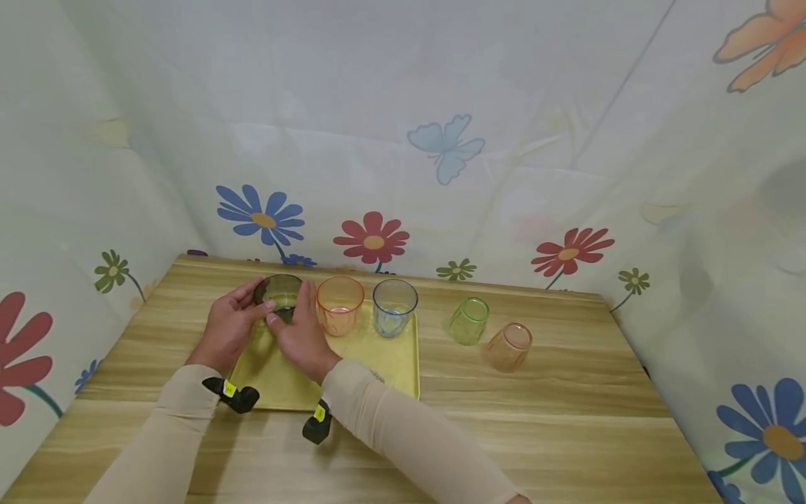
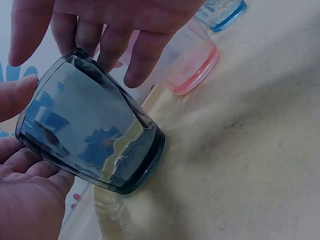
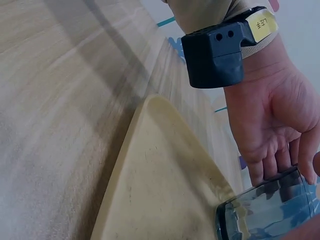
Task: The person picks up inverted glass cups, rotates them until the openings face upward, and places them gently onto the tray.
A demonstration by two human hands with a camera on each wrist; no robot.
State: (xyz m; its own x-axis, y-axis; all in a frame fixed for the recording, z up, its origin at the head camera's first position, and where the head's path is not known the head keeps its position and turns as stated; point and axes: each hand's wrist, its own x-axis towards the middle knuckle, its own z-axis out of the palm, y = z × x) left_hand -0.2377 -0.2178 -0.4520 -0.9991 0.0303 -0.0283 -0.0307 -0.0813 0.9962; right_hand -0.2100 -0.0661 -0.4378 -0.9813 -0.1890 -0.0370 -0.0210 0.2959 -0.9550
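Note:
A dark grey glass (image 1: 281, 294) is at the back left of the yellow tray (image 1: 371, 358), mouth up. My left hand (image 1: 228, 325) grips it from the left, with the thumb near the rim and the fingers behind the wall, as the right wrist view also shows. At the glass's right side is my right hand (image 1: 305, 336), fingers nearly straight; its fingers (image 2: 142, 57) lie by the glass in the left wrist view. To the right on the tray, an orange-pink glass (image 1: 340, 308) and a blue glass (image 1: 394, 309) stand mouth up.
Right of the tray, a green glass (image 1: 469, 322) and an orange glass (image 1: 508, 347) stand upside down on the wooden table (image 1: 541, 434). A flower-printed curtain (image 1: 352, 161) rises behind the table and along both sides.

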